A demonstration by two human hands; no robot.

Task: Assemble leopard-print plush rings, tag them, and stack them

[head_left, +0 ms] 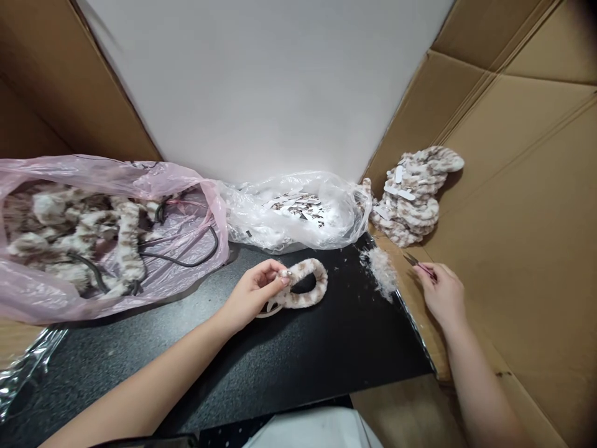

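Note:
My left hand (261, 283) pinches one end of a fluffy white-and-brown loop band (321, 286) above the black tabletop. A thin pale curved strip (269, 313) shows beneath my fingers, partly covered by them. My right hand (443, 292) is closed round the pinkish handle of small snips (412, 259), at the cardboard on the right. The snips' dark pointed tip faces up and left, apart from the band. Between the two hands, nearer the right, lies a heap of loose pale fluff (382, 274) at the table's edge.
A pink plastic bag (186, 180) on the left holds several furry pieces and dark cords. At the back, a clear bag (242, 211) contains white and dark scraps. Furry bands with white tags (415, 199) are piled against the cardboard wall (522, 205).

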